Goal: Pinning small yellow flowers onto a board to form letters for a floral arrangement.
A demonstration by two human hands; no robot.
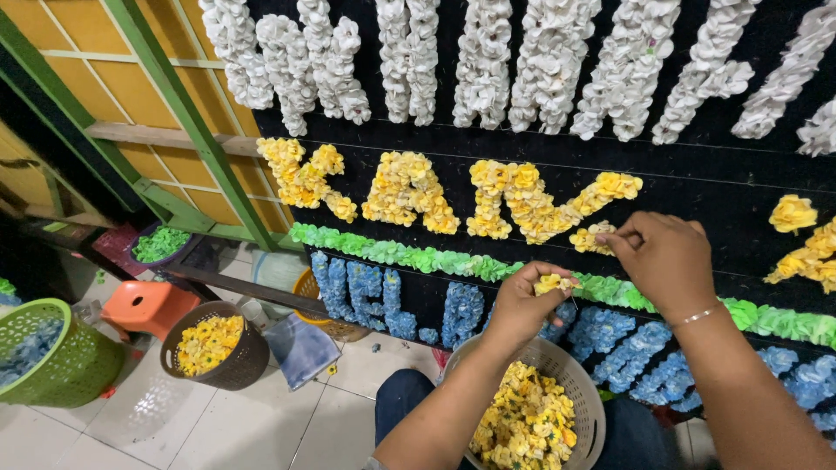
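Black board (697,187) fills the background, its flower letters in white, yellow and blue cut off at the top and right edges. Below lies white tiled floor (218,426) with a brown basket (228,364) of yellow flowers. On the lap, a grey basket (585,393). The right hand (666,261) pinches something too small to make out against the board; the left hand (521,305) closes on a yellow flower (554,283).

I'm in a flower-board workshop: a black board (697,187) of paper-flower letters (409,191), baskets of blooms (213,344) lower left.
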